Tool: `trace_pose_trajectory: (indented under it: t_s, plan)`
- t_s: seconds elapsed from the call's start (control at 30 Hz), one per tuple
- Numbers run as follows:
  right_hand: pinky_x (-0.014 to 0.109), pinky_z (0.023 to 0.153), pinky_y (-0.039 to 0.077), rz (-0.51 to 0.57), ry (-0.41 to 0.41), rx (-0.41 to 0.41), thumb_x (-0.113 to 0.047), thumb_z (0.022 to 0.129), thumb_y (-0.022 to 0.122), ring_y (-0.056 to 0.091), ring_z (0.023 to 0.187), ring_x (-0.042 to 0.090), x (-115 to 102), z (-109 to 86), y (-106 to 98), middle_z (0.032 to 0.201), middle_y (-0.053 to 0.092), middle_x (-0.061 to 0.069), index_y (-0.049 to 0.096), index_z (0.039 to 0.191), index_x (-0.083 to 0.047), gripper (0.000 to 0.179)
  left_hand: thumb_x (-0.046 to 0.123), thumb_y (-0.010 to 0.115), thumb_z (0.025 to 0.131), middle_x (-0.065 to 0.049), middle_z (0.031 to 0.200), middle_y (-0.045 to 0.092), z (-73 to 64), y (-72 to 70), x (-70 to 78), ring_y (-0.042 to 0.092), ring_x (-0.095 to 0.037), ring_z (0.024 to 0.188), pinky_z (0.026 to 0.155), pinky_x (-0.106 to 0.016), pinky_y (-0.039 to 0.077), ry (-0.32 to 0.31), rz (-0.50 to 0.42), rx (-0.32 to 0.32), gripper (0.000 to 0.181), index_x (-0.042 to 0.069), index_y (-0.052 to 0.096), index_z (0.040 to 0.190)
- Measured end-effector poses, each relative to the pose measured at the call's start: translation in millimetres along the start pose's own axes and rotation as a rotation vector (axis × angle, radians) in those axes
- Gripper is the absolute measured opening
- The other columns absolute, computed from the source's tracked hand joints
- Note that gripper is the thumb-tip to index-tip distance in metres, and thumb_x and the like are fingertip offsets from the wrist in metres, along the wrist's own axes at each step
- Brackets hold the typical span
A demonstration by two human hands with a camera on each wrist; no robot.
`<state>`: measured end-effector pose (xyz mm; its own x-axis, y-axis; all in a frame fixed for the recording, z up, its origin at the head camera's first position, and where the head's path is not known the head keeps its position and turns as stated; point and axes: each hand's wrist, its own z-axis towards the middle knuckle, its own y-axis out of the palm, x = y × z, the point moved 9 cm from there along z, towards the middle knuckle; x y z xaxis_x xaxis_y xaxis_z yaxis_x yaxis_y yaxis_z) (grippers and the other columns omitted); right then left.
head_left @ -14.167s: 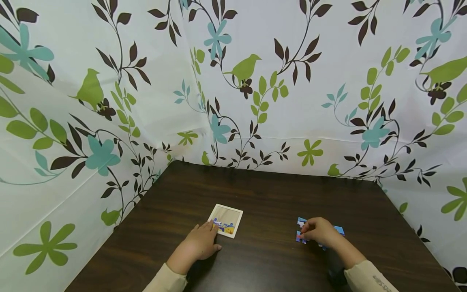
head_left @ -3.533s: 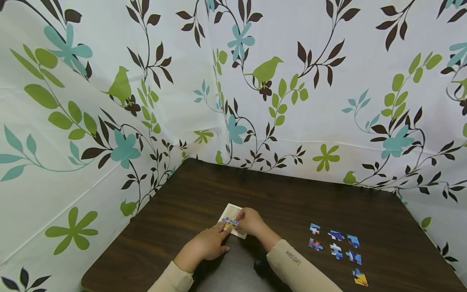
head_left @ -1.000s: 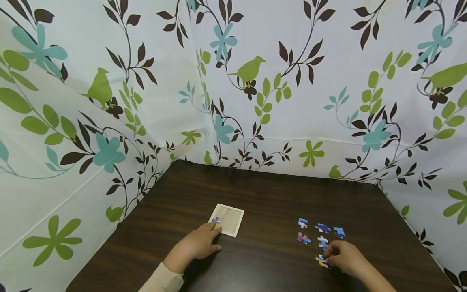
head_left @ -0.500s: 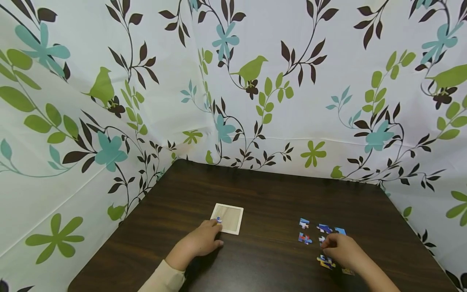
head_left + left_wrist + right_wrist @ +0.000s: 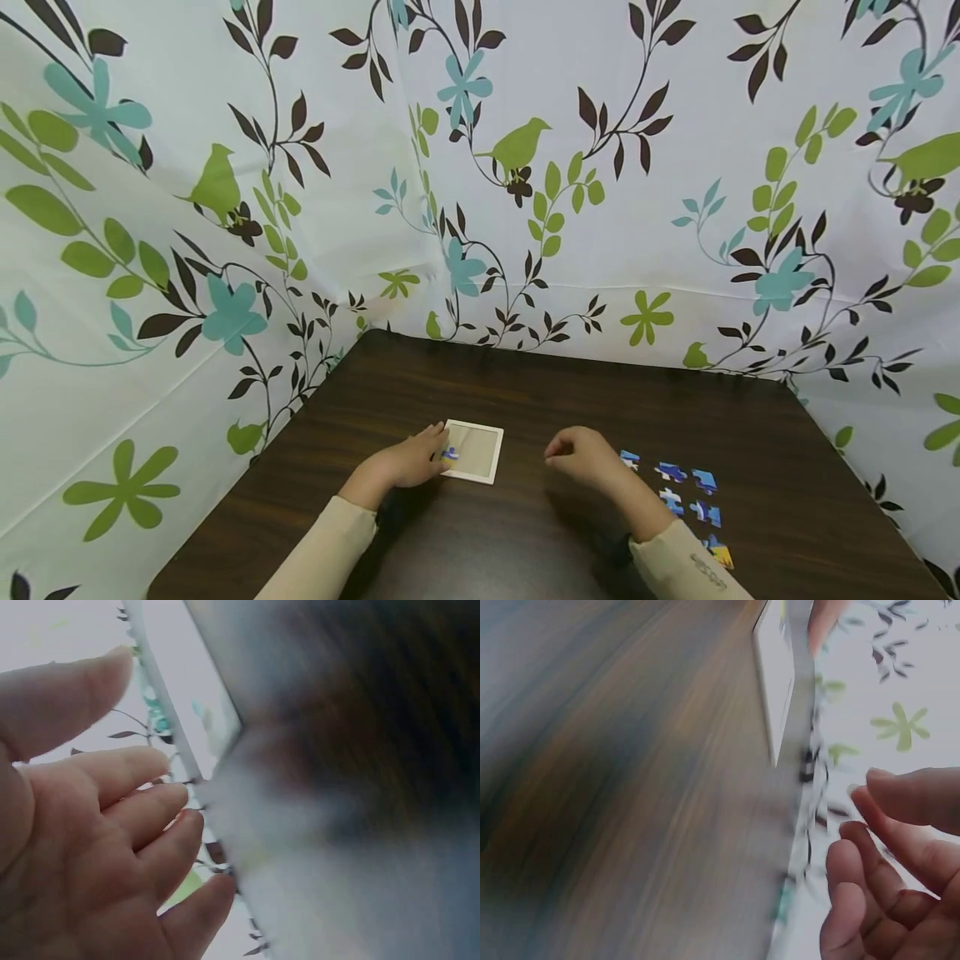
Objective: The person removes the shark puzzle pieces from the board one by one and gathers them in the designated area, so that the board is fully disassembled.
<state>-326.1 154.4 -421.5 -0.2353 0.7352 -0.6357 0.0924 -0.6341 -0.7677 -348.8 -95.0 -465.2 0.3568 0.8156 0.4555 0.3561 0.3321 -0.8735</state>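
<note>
A light wooden puzzle tray (image 5: pixel 498 454) lies on the dark table, with a single blue, white and yellow jigsaw piece (image 5: pixel 450 455) in its lower left part. My left hand (image 5: pixel 405 460) is at the tray's left edge, its fingers extended beside the piece. In the left wrist view the fingers of that hand (image 5: pixel 127 840) are spread and only slightly bent. My right hand (image 5: pixel 588 458) hovers between the tray and the loose pieces, fingers loosely curled. No piece shows between thumb and fingertips of this hand (image 5: pixel 900 862) in the right wrist view.
Several loose jigsaw pieces (image 5: pixel 705 512) lie right of the tray, some hidden behind my right forearm. A yellow and blue piece (image 5: pixel 720 552) sits nearest me. Patterned white cloth (image 5: pixel 570 233) rises behind the dark table (image 5: pixel 525 383).
Since 3.5 seconds ago, pieces have left the tray, leaving one. My right hand set pieces by the others, then moved left toward the tray. My left hand shifted slightly at the tray's edge.
</note>
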Motion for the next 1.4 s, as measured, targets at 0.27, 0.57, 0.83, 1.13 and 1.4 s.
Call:
trace_pose_trajectory:
  t_s: [0.27, 0.57, 0.83, 1.13, 1.4]
  plan:
    - [0.026, 0.060, 0.046, 0.130, -0.029, -0.042, -0.010, 0.077, 0.079, 0.054, 0.070, 0.011, -42, 58.5, 64, 0.078, 0.068, -0.001, 0.073, 0.081, -0.009, 0.007, 0.042, 0.065, 0.094, -0.022, 0.162, 0.024, 19.2, 3.1, -25.9, 0.021, -0.044, 0.150, 0.117, -0.066, 0.022, -0.097, 0.008, -0.045, 0.078, 0.005, 0.033, 0.154]
    - [0.033, 0.062, 0.048, -0.009, 0.043, -0.091, -0.015, 0.078, 0.079, 0.056, 0.070, 0.014, -65, 83.5, 112, 0.081, 0.066, -0.003, 0.071, 0.087, -0.011, 0.012, 0.044, 0.064, 0.094, -0.020, 0.164, 0.021, 19.7, 0.2, -25.0, 0.019, -0.039, 0.152, 0.118, -0.064, 0.021, -0.081, 0.034, -0.076, 0.078, 0.007, 0.033, 0.155]
    - [0.037, 0.066, 0.051, -0.086, 0.086, -0.149, -0.022, 0.069, 0.090, 0.057, 0.075, 0.018, -76, 86.9, 126, 0.095, 0.070, 0.001, 0.071, 0.091, -0.011, 0.031, 0.046, 0.066, 0.092, -0.019, 0.164, 0.021, 17.1, 0.9, -21.2, 0.020, -0.040, 0.151, 0.117, -0.065, 0.022, -0.080, 0.052, -0.087, 0.080, 0.009, 0.032, 0.155]
    - [0.031, 0.060, 0.048, -0.056, 0.083, -0.183, -0.019, 0.067, 0.091, 0.055, 0.071, 0.017, -76, 90.0, 132, 0.084, 0.064, -0.002, 0.067, 0.084, -0.011, 0.030, 0.049, 0.065, 0.092, -0.018, 0.165, 0.020, 17.1, 0.3, -24.9, 0.017, -0.036, 0.153, 0.118, -0.066, 0.019, -0.085, 0.073, -0.105, 0.082, 0.009, 0.031, 0.156]
    - [0.029, 0.060, 0.046, -0.002, 0.093, -0.183, -0.011, 0.065, 0.091, 0.052, 0.071, 0.018, -77, 91.8, 137, 0.079, 0.059, 0.001, 0.061, 0.081, -0.009, 0.034, 0.051, 0.065, 0.092, -0.016, 0.165, 0.020, 15.6, 1.8, -29.6, 0.018, -0.035, 0.153, 0.115, -0.069, 0.020, -0.097, 0.084, -0.106, 0.083, 0.011, 0.031, 0.156]
